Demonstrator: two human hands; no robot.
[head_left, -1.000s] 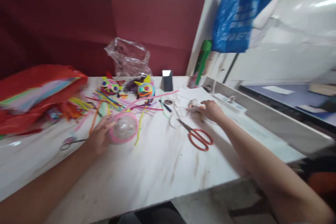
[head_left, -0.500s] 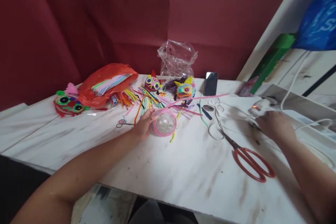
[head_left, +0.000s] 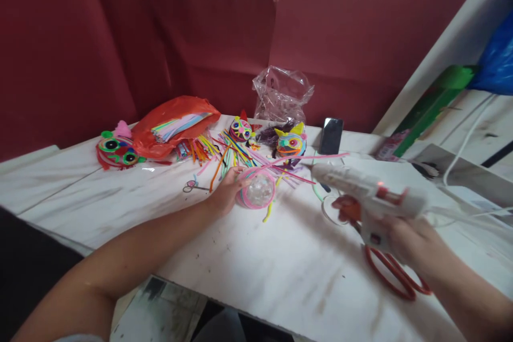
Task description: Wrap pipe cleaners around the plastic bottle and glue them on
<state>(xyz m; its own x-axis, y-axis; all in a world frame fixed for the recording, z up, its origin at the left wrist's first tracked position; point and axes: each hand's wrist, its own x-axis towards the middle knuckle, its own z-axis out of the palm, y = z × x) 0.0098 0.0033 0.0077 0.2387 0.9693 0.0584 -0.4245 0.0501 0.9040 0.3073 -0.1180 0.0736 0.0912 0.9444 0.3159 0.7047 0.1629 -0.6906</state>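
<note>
The left hand (head_left: pixel 227 191) grips a pink-trimmed clear ball (head_left: pixel 261 191), the right hand (head_left: pixel 411 238) clasps a glue gun (head_left: pixel 352 184) at the ball's three o'clock, and a red bag (head_left: pixel 176 105) at its ten holds pastel pipe cleaners (head_left: pixel 180 125).

No text, label, brand or number is legible in this view. Marks too small or blurred to read: on the crumpled clear plastic bag (head_left: pixel 284 95) behind the craft pieces, small dark marks, possibly print, stand on the upper left part and cannot be resolved into characters; on the long green item (head_left: pixel 444 104) leaning at the right, the pinkish lower end carries a mottled pattern, its nature indistinct; on the glue gun (head_left: pixel 347 179), motion blur hides any lettering on the pale body. The blue bag (head_left: pixel 495 59), cut by the right edge, shows no decipherable letter.
</note>
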